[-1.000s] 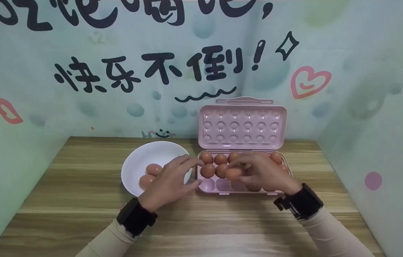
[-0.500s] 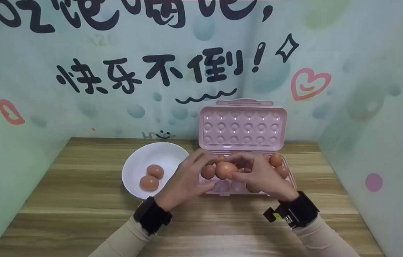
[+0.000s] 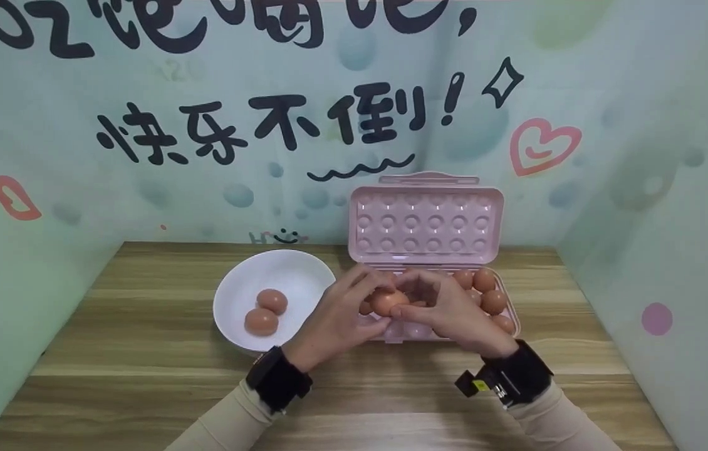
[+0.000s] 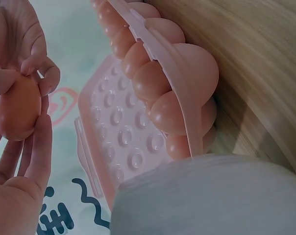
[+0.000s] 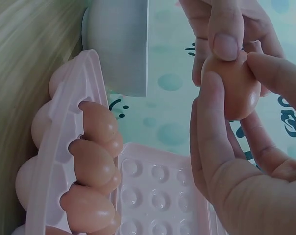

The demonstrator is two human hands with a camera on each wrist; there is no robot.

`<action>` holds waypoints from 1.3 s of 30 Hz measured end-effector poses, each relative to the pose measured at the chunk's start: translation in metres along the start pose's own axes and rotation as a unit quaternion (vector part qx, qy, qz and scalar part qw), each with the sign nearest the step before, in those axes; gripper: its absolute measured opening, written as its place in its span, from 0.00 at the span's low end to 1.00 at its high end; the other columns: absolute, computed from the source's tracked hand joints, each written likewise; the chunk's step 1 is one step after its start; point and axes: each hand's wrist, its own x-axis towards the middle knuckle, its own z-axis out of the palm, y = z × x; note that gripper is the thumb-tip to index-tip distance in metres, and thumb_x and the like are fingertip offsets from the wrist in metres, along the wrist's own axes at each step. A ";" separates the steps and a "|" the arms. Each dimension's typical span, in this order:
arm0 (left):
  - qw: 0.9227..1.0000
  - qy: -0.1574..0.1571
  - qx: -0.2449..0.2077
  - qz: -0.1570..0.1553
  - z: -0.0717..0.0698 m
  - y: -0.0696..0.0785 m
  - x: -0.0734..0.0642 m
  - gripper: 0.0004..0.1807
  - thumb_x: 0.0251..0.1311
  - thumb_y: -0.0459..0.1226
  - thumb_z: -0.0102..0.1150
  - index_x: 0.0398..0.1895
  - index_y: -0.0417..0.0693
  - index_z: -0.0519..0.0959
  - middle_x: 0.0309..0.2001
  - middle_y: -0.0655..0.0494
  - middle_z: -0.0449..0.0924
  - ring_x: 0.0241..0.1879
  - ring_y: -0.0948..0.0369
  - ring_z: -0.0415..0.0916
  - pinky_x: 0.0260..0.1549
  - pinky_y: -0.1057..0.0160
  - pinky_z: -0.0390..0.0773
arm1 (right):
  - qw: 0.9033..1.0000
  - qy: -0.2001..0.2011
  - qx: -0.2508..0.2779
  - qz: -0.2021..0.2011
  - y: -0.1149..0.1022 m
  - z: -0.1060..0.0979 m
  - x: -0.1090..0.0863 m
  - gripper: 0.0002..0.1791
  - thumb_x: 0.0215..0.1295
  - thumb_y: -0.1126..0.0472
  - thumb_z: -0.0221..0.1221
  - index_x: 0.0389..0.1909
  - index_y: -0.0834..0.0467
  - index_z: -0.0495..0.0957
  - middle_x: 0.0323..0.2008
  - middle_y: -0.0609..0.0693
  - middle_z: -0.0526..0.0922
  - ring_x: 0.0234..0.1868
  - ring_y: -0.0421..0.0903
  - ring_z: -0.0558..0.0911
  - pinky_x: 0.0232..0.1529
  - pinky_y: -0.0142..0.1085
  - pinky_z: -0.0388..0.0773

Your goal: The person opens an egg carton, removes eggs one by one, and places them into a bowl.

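A brown egg (image 3: 388, 302) is held between my two hands above the pink egg box (image 3: 393, 339). My left hand (image 3: 340, 316) has its thumb and fingers around the egg from the left. From the right, my right hand (image 3: 454, 310) pinches the same egg. The right wrist view shows this egg (image 5: 234, 88) close up, with fingertips of both hands against its shell. Brown eggs (image 5: 91, 161) sit in the box's hollows; my hands cover part of it in the head view. The box's lid (image 3: 426, 224) stands up behind.
Left of the box stands a white bowl (image 3: 235, 275) with two brown eggs (image 3: 261, 321) in it. A wooden table (image 3: 391, 401) carries everything. Printed cloth walls (image 3: 191, 188) enclose it at the back and sides.
My right hand has carried the egg a little to the left. My left hand has moved right, away from over the bowl, and now takes hold of the egg too.
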 end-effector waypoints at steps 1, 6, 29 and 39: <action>1.000 0.000 0.000 -0.001 0.000 0.000 0.000 0.23 0.53 0.34 0.80 0.52 0.50 0.81 0.53 0.56 0.78 0.53 0.61 0.78 0.51 0.66 0.82 | 1.000 0.000 0.002 -0.003 0.000 0.001 0.000 0.22 0.65 0.56 0.74 0.59 0.52 0.82 0.54 0.50 0.87 0.55 0.51 0.86 0.59 0.40 0.82; 1.000 -0.007 0.000 -0.009 -0.001 -0.001 -0.001 0.22 0.53 0.34 0.80 0.51 0.49 0.82 0.52 0.55 0.78 0.52 0.61 0.78 0.50 0.67 0.82 | 1.000 -0.003 0.010 -0.015 0.001 0.002 0.000 0.21 0.65 0.57 0.74 0.58 0.52 0.83 0.56 0.50 0.86 0.56 0.50 0.85 0.59 0.38 0.81; 0.992 -0.100 0.036 -0.069 -0.069 -0.029 0.008 0.21 0.55 0.34 0.77 0.51 0.48 0.81 0.49 0.55 0.79 0.47 0.58 0.78 0.50 0.57 0.83 | 0.997 0.021 -0.059 -0.033 0.003 -0.015 -0.004 0.19 0.69 0.60 0.71 0.58 0.58 0.82 0.55 0.52 0.86 0.57 0.55 0.85 0.59 0.42 0.84; 0.968 -0.207 0.071 -0.122 -0.094 -0.051 -0.002 0.18 0.53 0.34 0.77 0.46 0.49 0.80 0.46 0.55 0.77 0.46 0.56 0.74 0.48 0.57 0.78 | 0.989 0.028 -0.129 -0.066 0.012 -0.026 -0.006 0.23 0.63 0.67 0.73 0.59 0.56 0.83 0.54 0.50 0.87 0.50 0.50 0.86 0.52 0.38 0.86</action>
